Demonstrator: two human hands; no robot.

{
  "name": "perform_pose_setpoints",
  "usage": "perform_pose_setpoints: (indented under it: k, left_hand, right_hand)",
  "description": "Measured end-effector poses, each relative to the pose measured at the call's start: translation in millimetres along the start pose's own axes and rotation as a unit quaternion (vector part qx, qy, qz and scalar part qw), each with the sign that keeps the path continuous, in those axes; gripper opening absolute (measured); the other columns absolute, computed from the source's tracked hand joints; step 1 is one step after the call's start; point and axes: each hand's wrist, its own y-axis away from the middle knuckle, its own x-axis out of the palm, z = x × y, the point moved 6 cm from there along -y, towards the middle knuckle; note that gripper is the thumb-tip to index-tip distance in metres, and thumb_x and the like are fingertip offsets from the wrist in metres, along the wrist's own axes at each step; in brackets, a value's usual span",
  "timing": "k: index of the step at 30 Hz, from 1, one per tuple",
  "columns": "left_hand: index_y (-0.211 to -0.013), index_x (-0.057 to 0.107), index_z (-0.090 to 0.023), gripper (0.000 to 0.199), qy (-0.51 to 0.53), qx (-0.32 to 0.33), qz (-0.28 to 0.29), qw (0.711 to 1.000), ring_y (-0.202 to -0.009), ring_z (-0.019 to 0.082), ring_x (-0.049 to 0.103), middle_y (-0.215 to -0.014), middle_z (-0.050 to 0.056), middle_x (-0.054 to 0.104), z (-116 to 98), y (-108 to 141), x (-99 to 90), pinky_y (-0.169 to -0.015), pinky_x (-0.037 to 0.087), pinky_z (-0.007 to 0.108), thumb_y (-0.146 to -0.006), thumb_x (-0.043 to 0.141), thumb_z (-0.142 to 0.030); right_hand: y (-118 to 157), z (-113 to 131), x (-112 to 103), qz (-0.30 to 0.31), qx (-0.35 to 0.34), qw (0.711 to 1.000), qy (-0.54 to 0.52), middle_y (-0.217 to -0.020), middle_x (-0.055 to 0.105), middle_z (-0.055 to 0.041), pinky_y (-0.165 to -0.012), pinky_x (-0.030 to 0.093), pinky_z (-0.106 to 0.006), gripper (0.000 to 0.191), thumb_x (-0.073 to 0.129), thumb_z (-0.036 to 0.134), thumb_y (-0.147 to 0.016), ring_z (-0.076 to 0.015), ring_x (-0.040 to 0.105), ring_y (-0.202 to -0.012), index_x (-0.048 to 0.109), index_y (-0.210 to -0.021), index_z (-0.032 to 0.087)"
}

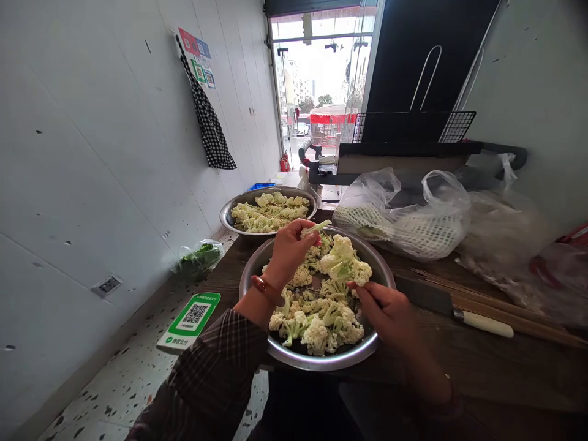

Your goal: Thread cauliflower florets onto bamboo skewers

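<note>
Over the near metal bowl point(316, 363), my left hand point(294, 245) pinches a small cauliflower floret point(318, 227) by its pale stem. At the bowl's right side my right hand point(383, 312) is closed on a larger cauliflower piece point(343, 260), which it holds up above the others. Several cut florets point(316, 331) lie in the bowl beneath both hands. Part of the bowl's contents is hidden behind my left hand. A second metal bowl point(225, 217), set farther back, holds more cauliflower florets point(271, 211).
Right of the bowl lie a knife point(482, 321) with a pale handle and thin wooden skewers point(514, 306). Plastic bags point(427, 226) with netted produce stand behind. A green QR-code sign point(190, 318) is at the left edge, and a bag of greens point(199, 257) sits beyond it.
</note>
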Motion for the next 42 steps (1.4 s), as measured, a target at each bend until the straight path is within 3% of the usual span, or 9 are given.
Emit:
perform_pose_setpoints:
  k: [10,20,27,36,42]
  left_hand:
    - [-0.090,0.069,-0.018,0.022,-0.079,0.024,-0.027,0.996,-0.067,0.017,0.068,-0.069,0.001,0.070,0.5,-1.4,-5.9,-0.064,0.051,0.027,-0.073,0.076,-0.031]
    - [-0.088,0.072,-0.018,0.018,-0.140,0.052,-0.018,0.989,-0.063,0.014,0.061,-0.072,0.001,0.071,-5.6,1.0,-2.7,-0.057,0.042,0.025,-0.075,0.074,-0.030]
    - [-0.092,0.069,-0.018,0.022,-0.091,0.024,-0.026,0.995,-0.065,0.017,0.065,-0.068,0.001,0.070,-1.1,0.0,-5.4,-0.063,0.050,0.028,-0.075,0.073,-0.032]
    - [-0.088,0.072,-0.019,0.018,-0.135,0.061,-0.024,0.989,-0.069,0.017,0.067,-0.074,0.001,0.071,-3.1,-0.4,-3.8,-0.060,0.047,0.026,-0.074,0.075,-0.030]
    - [-0.093,0.068,-0.018,0.023,-0.090,0.019,-0.029,0.995,-0.069,0.018,0.068,-0.073,0.003,0.073,0.4,-0.7,-5.2,-0.064,0.051,0.028,-0.077,0.072,-0.034]
  right_hand:
    - [-0.9,2.6,-0.6,0.004,-0.005,1.000,-0.004,-0.052,0.056,0.0009,-0.051,0.037,-0.025,0.045,0.051,0.047,-0.095,-0.0131,0.051,-0.051,0.064,-0.062,0.019]
    - [-0.7,0.4,0.8,0.003,0.012,1.000,-0.005,-0.052,0.050,0.0016,-0.051,0.037,-0.025,0.047,0.052,0.045,-0.095,-0.0124,0.048,-0.052,0.057,-0.056,0.019]
    - [-0.8,2.3,0.0,0.004,0.005,1.000,-0.007,-0.051,0.050,0.0019,-0.051,0.037,-0.025,0.045,0.052,0.044,-0.094,-0.0124,0.047,-0.051,0.058,-0.057,0.019]
    - [-0.8,0.9,-0.1,-0.002,-0.002,1.000,-0.006,-0.051,0.053,0.0014,-0.051,0.037,-0.025,0.045,0.051,0.046,-0.095,-0.0128,0.050,-0.051,0.061,-0.059,0.019]
    - [-0.6,0.0,-0.2,0.003,0.001,1.000,-0.004,-0.053,0.053,0.0009,-0.052,0.038,-0.025,0.047,0.051,0.045,-0.095,-0.0129,0.050,-0.051,0.058,-0.056,0.020]
